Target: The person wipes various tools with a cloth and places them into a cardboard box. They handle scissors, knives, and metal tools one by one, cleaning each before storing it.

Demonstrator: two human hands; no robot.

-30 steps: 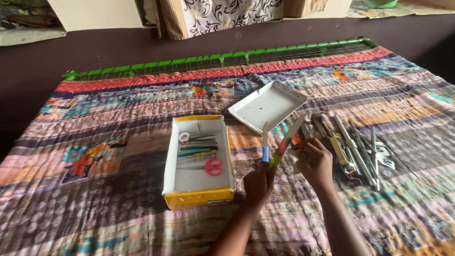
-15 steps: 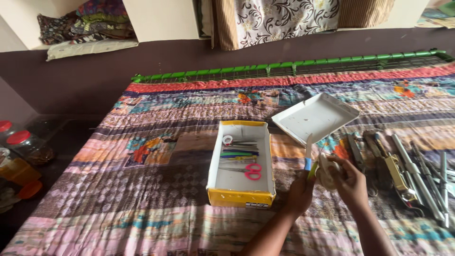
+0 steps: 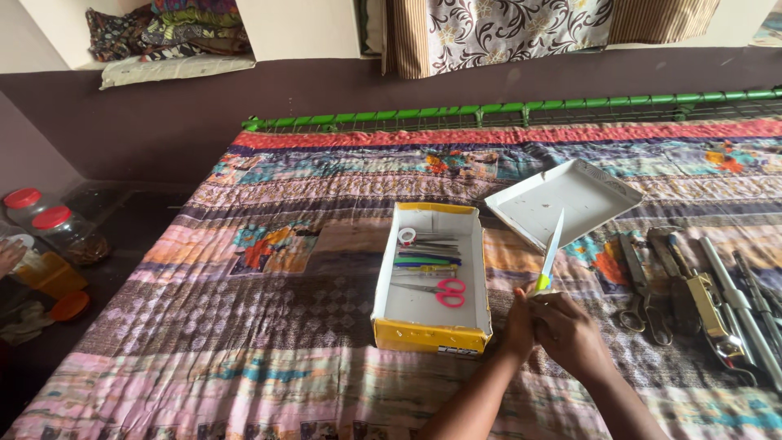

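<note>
My left hand [image 3: 516, 327] and my right hand [image 3: 575, 336] are pressed together over the quilt, just right of the yellow box [image 3: 429, 335]. They grip the green-yellow handle of a knife [image 3: 551, 248], whose pale blade points up and away from me. My fingers hide the lower part of the handle and anything else they may hold. The box has a white inside and holds pink-handled scissors [image 3: 445, 291], a small tape roll [image 3: 407, 236] and several thin tools. A white box lid [image 3: 562, 200] lies tilted behind the blade.
Metal scissors [image 3: 639, 303] and several long metal tools [image 3: 717, 295] lie on the patchwork quilt [image 3: 269, 310] at the right. A green rail [image 3: 489, 110] runs along the far edge. Red-capped jars [image 3: 49, 228] and an orange container stand on the floor at left.
The view has shifted left. The blue-handled knife beside the green one is gone from sight. My right hand has closed in against my left at the knife's handle.
</note>
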